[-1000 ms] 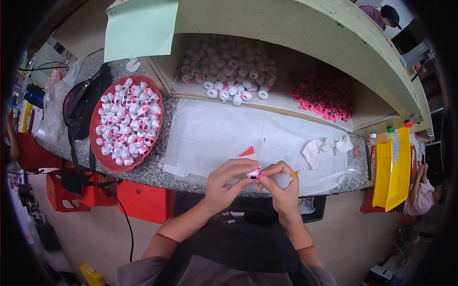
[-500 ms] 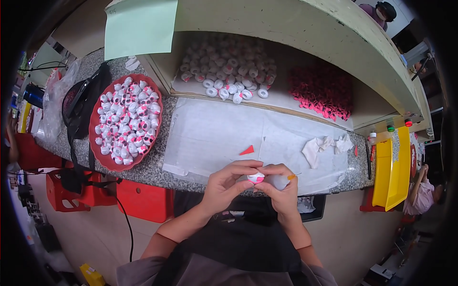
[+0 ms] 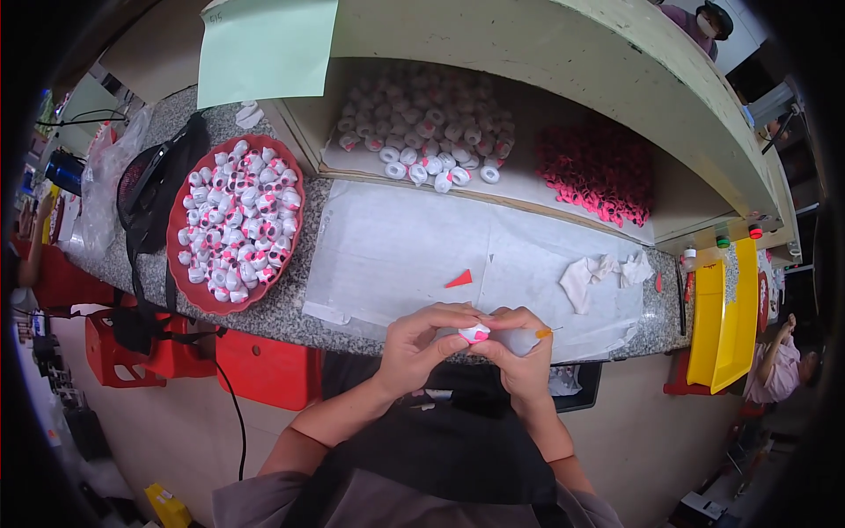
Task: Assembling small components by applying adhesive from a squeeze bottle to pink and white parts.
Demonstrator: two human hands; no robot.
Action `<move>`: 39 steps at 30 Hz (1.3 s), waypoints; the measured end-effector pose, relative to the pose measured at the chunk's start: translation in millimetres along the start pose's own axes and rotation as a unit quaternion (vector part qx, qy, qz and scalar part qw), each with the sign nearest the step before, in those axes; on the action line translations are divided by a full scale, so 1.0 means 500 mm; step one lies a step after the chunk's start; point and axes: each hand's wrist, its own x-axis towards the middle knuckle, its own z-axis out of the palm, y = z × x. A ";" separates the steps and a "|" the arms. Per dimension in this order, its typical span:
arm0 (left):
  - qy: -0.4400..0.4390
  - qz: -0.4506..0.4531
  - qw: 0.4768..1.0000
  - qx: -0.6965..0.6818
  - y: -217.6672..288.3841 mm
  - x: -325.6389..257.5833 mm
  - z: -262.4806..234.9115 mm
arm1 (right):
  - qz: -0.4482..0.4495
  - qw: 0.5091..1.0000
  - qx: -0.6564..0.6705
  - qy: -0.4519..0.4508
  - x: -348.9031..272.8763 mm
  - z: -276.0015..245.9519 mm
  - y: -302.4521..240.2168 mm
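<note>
Close to the front edge of the worktop, my left hand point(image 3: 412, 345) pinches a small rounded white piece with a pink patch point(image 3: 476, 333). My right hand point(image 3: 525, 370) is closed around a translucent squeeze bottle point(image 3: 518, 341) whose orange needle tip point(image 3: 544, 333) points off to the right. The thumb and fingertips of that hand also meet the white piece. Just beyond my hands lies a red pointed scrap point(image 3: 459, 279) on the white sheet point(image 3: 396, 255).
To the left, a red scalloped tray point(image 3: 176, 280) is heaped with similar white pieces. The shelf holds white ring-shaped pieces point(image 3: 422, 132) and a pink pile point(image 3: 594, 172). Crumpled white cloths point(image 3: 578, 282) lie on the right, near a yellow bin point(image 3: 707, 326). Red stools point(image 3: 264, 368) stand below.
The small white piece has turned a little between my fingers, so its pink patch now faces more to the right. Both hands keep their hold in nearly the same place.
</note>
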 end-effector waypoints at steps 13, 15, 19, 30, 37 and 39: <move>-0.005 0.012 0.999 0.047 0.002 0.000 -0.002 | 0.031 0.999 -0.034 0.006 0.000 -0.003 -0.007; 0.009 0.024 0.998 0.064 -0.004 -0.001 -0.001 | 0.008 0.999 -0.034 0.004 0.000 -0.002 -0.001; 0.048 -0.027 0.997 0.045 -0.002 -0.011 0.000 | 0.026 1.000 -0.018 -0.001 0.003 -0.001 0.000; -0.037 0.074 0.992 0.091 -0.007 -0.018 -0.010 | 0.019 0.999 0.030 -0.007 -0.014 0.013 -0.004; 0.081 0.171 0.915 0.357 0.055 -0.004 -0.042 | 0.062 0.998 0.007 -0.016 0.023 0.048 0.005; 0.189 0.253 0.764 0.562 0.113 0.003 -0.124 | 0.032 0.999 -0.022 0.003 0.037 0.028 -0.003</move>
